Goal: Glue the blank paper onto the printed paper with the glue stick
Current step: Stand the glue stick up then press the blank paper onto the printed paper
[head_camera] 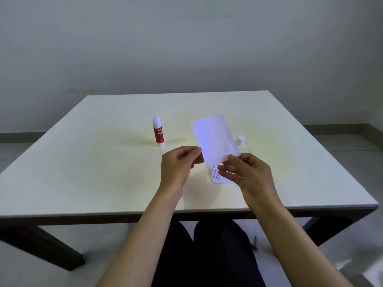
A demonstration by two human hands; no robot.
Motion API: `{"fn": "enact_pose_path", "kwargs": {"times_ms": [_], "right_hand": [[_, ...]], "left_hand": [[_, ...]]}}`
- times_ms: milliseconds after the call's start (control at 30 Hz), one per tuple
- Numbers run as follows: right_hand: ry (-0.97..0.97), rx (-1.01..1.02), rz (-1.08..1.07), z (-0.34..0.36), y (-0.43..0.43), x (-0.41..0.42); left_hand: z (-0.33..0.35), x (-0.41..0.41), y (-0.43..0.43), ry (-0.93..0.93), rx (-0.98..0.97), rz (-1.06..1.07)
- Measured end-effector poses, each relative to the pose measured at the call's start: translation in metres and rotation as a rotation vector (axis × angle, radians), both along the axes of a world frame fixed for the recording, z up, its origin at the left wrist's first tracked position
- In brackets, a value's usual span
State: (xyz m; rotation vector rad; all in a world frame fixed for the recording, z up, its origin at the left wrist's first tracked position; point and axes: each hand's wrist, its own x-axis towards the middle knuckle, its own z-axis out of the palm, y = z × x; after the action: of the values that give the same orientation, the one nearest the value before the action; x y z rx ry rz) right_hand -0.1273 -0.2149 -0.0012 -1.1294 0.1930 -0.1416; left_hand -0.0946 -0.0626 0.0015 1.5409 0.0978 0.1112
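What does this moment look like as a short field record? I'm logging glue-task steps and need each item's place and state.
blank paper: held above the table by both hands
left hand: pinching its left edge
right hand: pinching its near right corner
printed paper: flat on table, partly hidden by right hand
glue stick: upright, uncapped, left of papers
cap: on table, right of papers

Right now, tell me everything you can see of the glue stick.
The glue stick stands upright on the white table, left of both hands and the blank paper, touching neither. Its body is a red label with white lettering, with a white base and white upper section. It is uncapped; a small white cap sits apart on the table, right of the paper.
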Motion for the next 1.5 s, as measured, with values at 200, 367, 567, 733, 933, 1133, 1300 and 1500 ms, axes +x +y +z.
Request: {"fn": "enact_pose_path", "kwargs": {"times_ms": [200,367,567,733,933,1133,1300,1500], "right_hand": [[0.052,-0.168,0.037,0.000,-0.024,0.007],[0.094,-0.345,0.061,-0.003,-0.044,0.021],[0.214,-0.695,0.062,-0.019,-0.053,0.027],[0.241,-0.838,0.088,-0.022,-0.054,0.030],[0.251,-0.873,0.088,-0.024,-0.054,0.033],[0.245,-0.927,0.085,-0.024,-0.051,0.034],[0.239,-0.987,0.095,-0.021,-0.048,0.033],[0.195,-1.114,0.092,-0.024,-0.043,0.034]], "left_hand": [[0.003,0.011,-0.006,0.050,0.093,-0.028],[-0.005,0.014,-0.017,0.076,0.202,-0.062],[-0.019,0.022,-0.021,0.064,0.493,-0.075],[-0.025,0.026,-0.021,0.095,0.582,-0.079],[-0.025,0.027,-0.023,0.109,0.620,-0.093],[-0.027,0.028,-0.023,0.108,0.629,-0.108],[-0.028,0.030,-0.023,0.094,0.656,-0.118],[-0.030,0.032,-0.026,0.058,0.768,-0.122]]}}
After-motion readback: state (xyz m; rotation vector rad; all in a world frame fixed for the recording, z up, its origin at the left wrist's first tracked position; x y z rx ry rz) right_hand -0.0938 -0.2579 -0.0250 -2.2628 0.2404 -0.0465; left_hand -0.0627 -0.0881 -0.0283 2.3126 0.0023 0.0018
